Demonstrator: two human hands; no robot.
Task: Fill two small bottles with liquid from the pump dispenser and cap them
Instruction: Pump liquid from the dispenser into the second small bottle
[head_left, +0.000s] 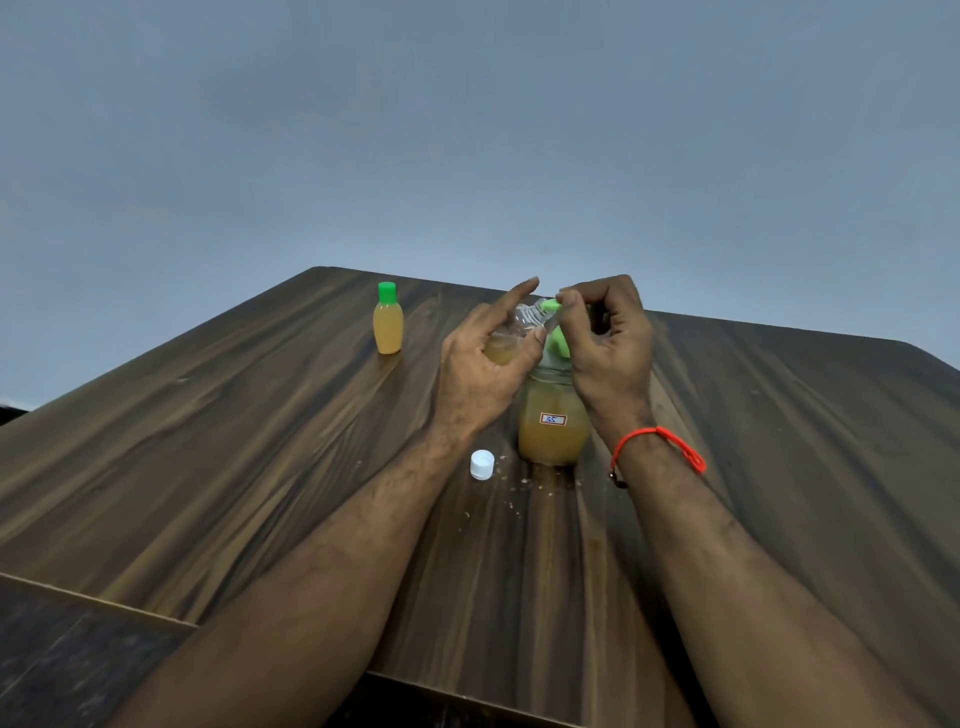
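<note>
Head view shows the second bottle (511, 338), part-filled, gripped tilted in the left hand (480, 369), its mouth at the pump dispenser (553, 415) spout. Right hand (608, 353) fingers (569, 306) are curled, pressing the pump head. Filling seems underway; next comes the white cap (482, 464) below the fingers, on the desk (234, 441).

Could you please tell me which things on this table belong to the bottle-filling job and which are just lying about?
Job: pump dispenser, open bottle in left hand, right hand at nozzle, filled capped bottle, white cap.
Lying about: spilled drops, table.
</note>
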